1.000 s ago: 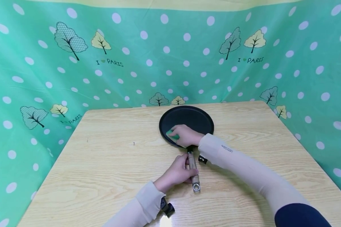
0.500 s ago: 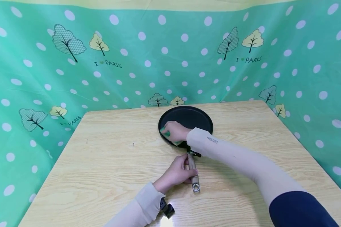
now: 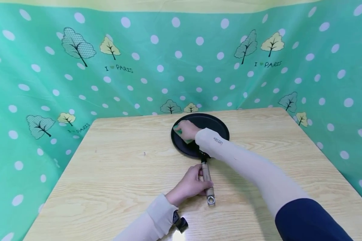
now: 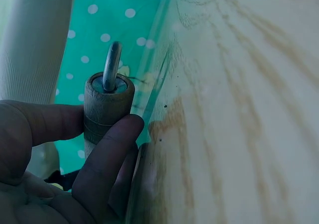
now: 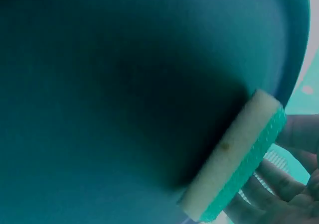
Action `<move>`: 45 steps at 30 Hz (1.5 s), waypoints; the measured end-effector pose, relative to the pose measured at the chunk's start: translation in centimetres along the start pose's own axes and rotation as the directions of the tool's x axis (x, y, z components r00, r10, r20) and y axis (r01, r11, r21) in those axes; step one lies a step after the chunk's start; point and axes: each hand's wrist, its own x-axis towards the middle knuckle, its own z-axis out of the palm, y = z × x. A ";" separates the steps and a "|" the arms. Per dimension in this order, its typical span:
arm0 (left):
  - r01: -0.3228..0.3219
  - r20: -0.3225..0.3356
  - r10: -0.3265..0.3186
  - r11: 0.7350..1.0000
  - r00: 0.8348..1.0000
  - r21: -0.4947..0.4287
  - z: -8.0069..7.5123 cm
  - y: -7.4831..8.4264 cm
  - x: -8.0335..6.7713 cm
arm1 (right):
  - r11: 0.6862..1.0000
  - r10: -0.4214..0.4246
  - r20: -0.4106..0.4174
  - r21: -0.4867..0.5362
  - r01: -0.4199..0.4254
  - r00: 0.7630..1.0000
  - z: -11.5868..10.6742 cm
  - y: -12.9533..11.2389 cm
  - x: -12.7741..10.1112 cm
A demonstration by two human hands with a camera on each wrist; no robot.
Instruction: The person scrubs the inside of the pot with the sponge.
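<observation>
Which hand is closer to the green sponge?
The right. The right hand presses the green sponge onto the black pan, while the left hand grips the pan's wooden handle, nearer the person.

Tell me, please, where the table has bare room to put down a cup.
Bare wood lies left of the pan and left hand, toward the curtain, and right of the right sleeve. The middle is crowded: pan, handle, both hands.
</observation>
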 end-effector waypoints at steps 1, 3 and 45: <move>-0.001 0.001 0.001 1.000 1.000 0.000 0.1 0.0 0.0 | 1.000 0.005 -0.001 0.000 -0.005 1.000 -0.2 0.4 0.2; -0.001 0.003 0.001 1.000 1.000 -0.002 0.2 0.0 0.1 | 0.999 0.029 -0.001 0.012 -0.029 1.000 -0.5 1.1 0.5; 0.000 -0.017 0.001 0.999 1.000 0.036 0.2 0.0 -0.1 | 0.995 0.099 -0.040 0.017 -0.099 0.994 -4.5 10.0 -5.5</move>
